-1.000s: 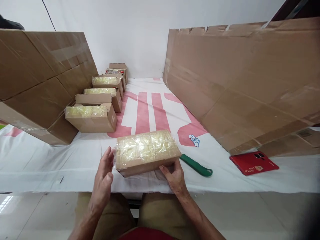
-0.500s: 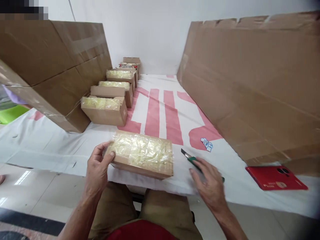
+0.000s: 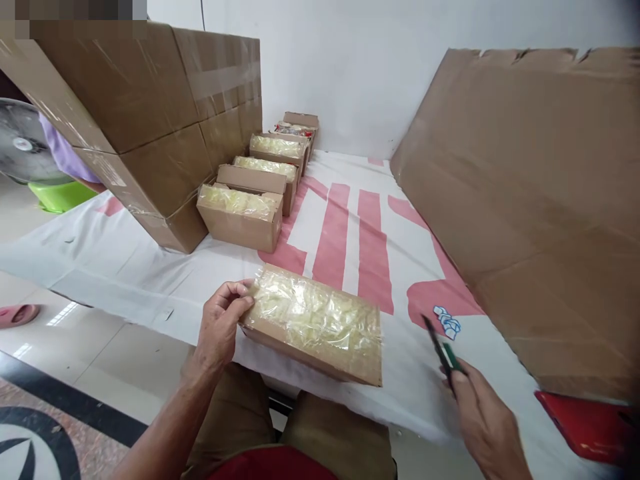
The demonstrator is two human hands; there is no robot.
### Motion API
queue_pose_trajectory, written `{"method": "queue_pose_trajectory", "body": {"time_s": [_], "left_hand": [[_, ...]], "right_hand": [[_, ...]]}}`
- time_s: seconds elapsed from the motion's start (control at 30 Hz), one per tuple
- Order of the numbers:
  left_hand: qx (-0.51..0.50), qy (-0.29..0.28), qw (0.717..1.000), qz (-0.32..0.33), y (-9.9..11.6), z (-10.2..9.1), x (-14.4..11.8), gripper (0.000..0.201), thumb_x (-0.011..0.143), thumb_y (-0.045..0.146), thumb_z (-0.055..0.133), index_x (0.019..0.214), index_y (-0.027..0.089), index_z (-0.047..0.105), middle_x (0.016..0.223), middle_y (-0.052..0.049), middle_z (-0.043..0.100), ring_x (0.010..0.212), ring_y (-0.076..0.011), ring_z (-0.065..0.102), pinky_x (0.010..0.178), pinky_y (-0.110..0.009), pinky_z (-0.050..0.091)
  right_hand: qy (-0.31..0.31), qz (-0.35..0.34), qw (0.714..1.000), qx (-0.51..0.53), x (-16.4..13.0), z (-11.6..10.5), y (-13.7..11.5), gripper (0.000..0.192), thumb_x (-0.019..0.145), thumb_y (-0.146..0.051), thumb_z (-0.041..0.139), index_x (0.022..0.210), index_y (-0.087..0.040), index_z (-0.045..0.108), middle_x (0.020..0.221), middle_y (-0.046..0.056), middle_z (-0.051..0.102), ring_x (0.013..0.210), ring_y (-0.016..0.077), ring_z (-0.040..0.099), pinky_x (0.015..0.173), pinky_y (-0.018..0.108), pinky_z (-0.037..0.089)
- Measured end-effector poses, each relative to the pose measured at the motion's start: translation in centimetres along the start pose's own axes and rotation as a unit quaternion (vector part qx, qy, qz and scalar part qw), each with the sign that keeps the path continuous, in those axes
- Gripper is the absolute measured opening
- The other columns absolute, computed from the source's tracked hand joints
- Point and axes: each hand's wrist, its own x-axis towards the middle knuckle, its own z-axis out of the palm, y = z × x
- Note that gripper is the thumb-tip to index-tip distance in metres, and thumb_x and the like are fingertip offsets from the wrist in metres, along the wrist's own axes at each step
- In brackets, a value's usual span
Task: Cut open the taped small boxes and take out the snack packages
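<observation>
A small cardboard box filled with pale yellow pieces under clear plastic lies near the table's front edge. My left hand grips its left end, fingers curled over the top corner. My right hand is at the lower right, holding a green-handled utility knife with the blade pointing up and away; the knife is lifted off the white cloth and is apart from the box.
A row of similar open boxes runs along the left toward the wall. A large taped carton leans at the left, a big cardboard sheet at the right. A red phone lies at the far right. A fan stands beyond.
My right hand left the box, reached the green knife and picked it up. My left hand closed on the box's left end. The view swung to the left.
</observation>
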Motion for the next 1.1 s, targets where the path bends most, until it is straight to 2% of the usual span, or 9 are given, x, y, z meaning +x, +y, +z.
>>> {"method": "queue_pose_trajectory", "body": {"time_s": [0.07, 0.13, 0.23, 0.33, 0.47, 0.57, 0.67, 0.77, 1.1], "left_hand": [[0.013, -0.004, 1.000, 0.010, 0.2, 0.2, 0.3, 0.024, 0.070, 0.039, 0.076, 0.072, 0.020, 0.061, 0.108, -0.009, 0.077, 0.102, -0.0247, 0.068, 0.084, -0.033, 0.051], [0.031, -0.002, 0.999, 0.022, 0.5, 0.6, 0.6, 0.029, 0.072, 0.043, 0.077, 0.067, 0.020, 0.061, 0.105, -0.009, 0.078, 0.100, -0.0247, 0.069, 0.083, -0.033, 0.052], [0.032, 0.003, 0.999, 0.030, 0.5, 1.1, 0.8, 0.031, 0.075, 0.043, 0.077, 0.064, 0.020, 0.060, 0.105, -0.010, 0.078, 0.097, -0.0237, 0.069, 0.083, -0.032, 0.052], [-0.005, 0.015, 0.999, 0.042, -0.3, 1.4, 0.6, 0.027, 0.081, 0.041, 0.073, 0.069, 0.020, 0.061, 0.109, -0.009, 0.077, 0.099, -0.0227, 0.069, 0.086, -0.033, 0.052], [-0.030, 0.031, 0.996, 0.075, -1.3, 1.6, 0.2, 0.021, 0.085, 0.038, 0.069, 0.074, 0.020, 0.064, 0.109, -0.008, 0.076, 0.102, -0.0225, 0.068, 0.090, -0.033, 0.052], [-0.029, 0.033, 0.995, 0.087, -1.4, 1.7, 0.1, 0.020, 0.086, 0.036, 0.069, 0.073, 0.021, 0.064, 0.108, -0.008, 0.076, 0.103, -0.0229, 0.068, 0.092, -0.033, 0.052], [-0.030, 0.038, 0.994, 0.094, -1.3, 1.8, 0.2, 0.020, 0.084, 0.034, 0.069, 0.071, 0.021, 0.063, 0.105, -0.008, 0.076, 0.103, -0.0236, 0.069, 0.094, -0.035, 0.053], [-0.033, 0.040, 0.994, 0.093, -1.2, 1.8, 0.3, 0.017, 0.082, 0.032, 0.069, 0.070, 0.021, 0.063, 0.104, -0.009, 0.077, 0.103, -0.0237, 0.070, 0.093, -0.035, 0.053], [-0.046, 0.053, 0.992, 0.110, -1.3, 2.0, 0.4, 0.012, 0.078, 0.029, 0.067, 0.069, 0.022, 0.062, 0.101, -0.008, 0.076, 0.103, -0.0244, 0.070, 0.094, -0.037, 0.054]], "right_hand": [[-0.007, 0.048, 0.998, 0.039, 0.2, -1.8, -1.5, 0.053, 0.095, -0.066, 0.043, 0.112, -0.024, 0.071, 0.094, 0.009, 0.079, 0.083, 0.0304, 0.073, 0.070, 0.041, 0.059], [-0.020, 0.031, 0.998, 0.053, 0.6, -3.3, -3.7, 0.056, 0.092, -0.072, 0.048, 0.110, -0.025, 0.073, 0.082, 0.006, 0.077, 0.072, 0.0274, 0.071, 0.062, 0.037, 0.057], [-0.045, -0.079, 0.995, 0.043, 1.7, -4.6, -8.3, 0.056, 0.089, -0.074, 0.056, 0.111, -0.027, 0.074, 0.075, 0.004, 0.075, 0.065, 0.0252, 0.070, 0.057, 0.034, 0.055], [-0.085, -0.196, 0.977, 0.020, 2.9, -4.8, -14.2, 0.045, 0.098, -0.064, 0.052, 0.112, -0.028, 0.075, 0.080, 0.004, 0.077, 0.066, 0.0233, 0.070, 0.057, 0.033, 0.054], [-0.186, -0.342, 0.921, -0.029, 4.3, -3.4, -21.9, 0.035, 0.107, -0.042, 0.042, 0.109, -0.025, 0.072, 0.081, 0.004, 0.076, 0.066, 0.0204, 0.068, 0.059, 0.031, 0.051], [-0.220, -0.418, 0.875, -0.104, 5.0, -1.6, -25.5, 0.033, 0.108, -0.033, 0.039, 0.111, -0.023, 0.070, 0.086, 0.004, 0.077, 0.069, 0.0199, 0.068, 0.056, 0.030, 0.044], [-0.240, -0.433, 0.847, -0.195, 5.3, -0.1, -27.6, 0.025, 0.106, -0.028, 0.043, 0.102, -0.021, 0.067, 0.084, 0.003, 0.075, 0.068, 0.0193, 0.066, 0.054, 0.030, 0.035], [-0.263, -0.416, 0.835, -0.246, 5.4, 0.4, -28.6, 0.019, 0.106, -0.025, 0.048, 0.097, -0.021, 0.064, 0.083, 0.002, 0.075, 0.069, 0.0188, 0.067, 0.055, 0.029, 0.032], [-0.301, -0.404, 0.826, -0.252, 5.5, 0.9, -29.9, 0.018, 0.106, -0.023, 0.049, 0.099, -0.020, 0.065, 0.081, 0.002, 0.073, 0.067, 0.0170, 0.064, 0.058, 0.028, 0.032]]}}
